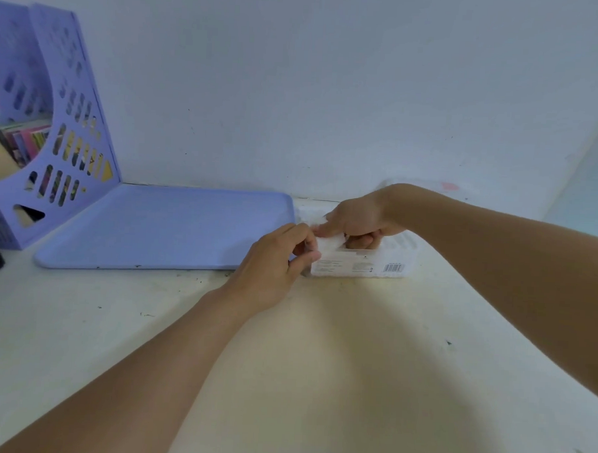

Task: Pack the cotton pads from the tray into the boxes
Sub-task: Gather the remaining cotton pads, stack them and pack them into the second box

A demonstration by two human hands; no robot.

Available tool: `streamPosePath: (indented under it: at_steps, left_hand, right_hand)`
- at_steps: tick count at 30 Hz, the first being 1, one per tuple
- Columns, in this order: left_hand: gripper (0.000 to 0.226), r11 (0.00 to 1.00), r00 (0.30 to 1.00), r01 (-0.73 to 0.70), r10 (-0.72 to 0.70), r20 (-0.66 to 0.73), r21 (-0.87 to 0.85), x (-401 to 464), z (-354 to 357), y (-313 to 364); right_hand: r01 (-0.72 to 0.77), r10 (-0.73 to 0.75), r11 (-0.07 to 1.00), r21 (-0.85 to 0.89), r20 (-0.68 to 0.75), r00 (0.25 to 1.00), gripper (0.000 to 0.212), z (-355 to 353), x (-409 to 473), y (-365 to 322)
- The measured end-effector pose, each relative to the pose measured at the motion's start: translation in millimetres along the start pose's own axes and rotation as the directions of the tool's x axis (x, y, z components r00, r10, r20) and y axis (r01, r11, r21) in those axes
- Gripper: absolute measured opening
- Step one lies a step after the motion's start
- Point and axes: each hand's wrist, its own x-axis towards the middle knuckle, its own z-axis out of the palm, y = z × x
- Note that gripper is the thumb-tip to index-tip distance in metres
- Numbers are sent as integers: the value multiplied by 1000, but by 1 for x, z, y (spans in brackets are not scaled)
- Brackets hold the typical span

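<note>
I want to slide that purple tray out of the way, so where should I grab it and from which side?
Take the tray by its near long rim, coming from your side of the table. It lies flat with a low raised lip, that edge is free, the file rack blocks its left end, and both hands are busy at the white box by its right.

The pale, speckled counter (319, 364) carried a lilac tray (160, 227), a white box (364, 263) just beside its right edge, a lilac file rack (58, 140), and perhaps another box (426, 190) behind.
</note>
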Motion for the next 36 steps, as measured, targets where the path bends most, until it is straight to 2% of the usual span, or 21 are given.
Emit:
streamPosePath:
  at_steps: [2, 6, 8, 10, 13, 16, 18, 22, 25, 27, 30, 33, 34, 36]
  left_hand:
    - [11, 1000, 1000, -4, 4, -8, -1, 0, 0, -1]
    - [11, 1000, 1000, 3, -3, -11, -16, 0, -1, -2]
    - [11, 1000, 1000, 11, -11, -11, -24, 0, -2, -2]
    - [11, 1000, 1000, 21, -22, -13, -16, 0, -2, -3]
    - [10, 999, 999, 32, -32, -19, 13, 0, -3, -4]
    - [11, 998, 998, 53, -52, -28, 16, -1, -3, -4]
    - [11, 997, 997, 71, -71, -37, -3, -1, -3, -4]
    - [11, 997, 997, 63, -66, -47, -54, -1, -2, -1]
    - [12, 996, 997, 66, -69, -46, -63, -1, 0, 0]
    - [22, 994, 995, 84, -87, -39, -69, -1, -1, 0]
    - [36, 989, 993, 116, -118, -20, -88, -3, -1, -1]
    - [24, 985, 992, 123, -127, -21, -117, -3, -1, 1]
    - [23, 981, 990, 130, -135, -26, -146, -4, -2, 2]
    - [25, 970, 988, 144, -150, -19, -196, -4, -3, 3]
  right_hand:
    - [-1, -1, 997, -72, -30, 1000, 32, 1, 1, -3]
    - [60, -60, 997, 45, 14, 998, 31, 2, 2, 8]
    - [40, -41, 999, 34, 54, 998, 33, 2, 1, 4]
    - [-17, 18, 998, -68, 21, 1000, 37, 1, 1, -8]
    - [-102, 75, 924, -368, -87, 993, 50, 6, 2, -27]
    - [-150, 88, 860, -487, -148, 985, 34, 13, 4, -33]
    - [-155, 92, 867, -474, -153, 984, 30, 15, 3, -35]
    - [-152, 129, 953, -262, -100, 987, 32, 16, -4, -32]
    - [-128, 87, 957, -260, -162, 983, 39, 18, -10, -29]
    - [-125, 55, 950, -285, -242, 969, 46, 23, -12, -30]
    - [-166, 8, 936, -310, -452, 892, 46, 37, -8, -29]
    - [-180, 34, 973, -142, -688, 725, 19, 57, 0, -28]
    - [-183, 18, 972, -150, -725, 689, 10, 62, 1, -30]
    - [-172, -26, 966, -195, -729, 684, 9, 66, 1, -30]
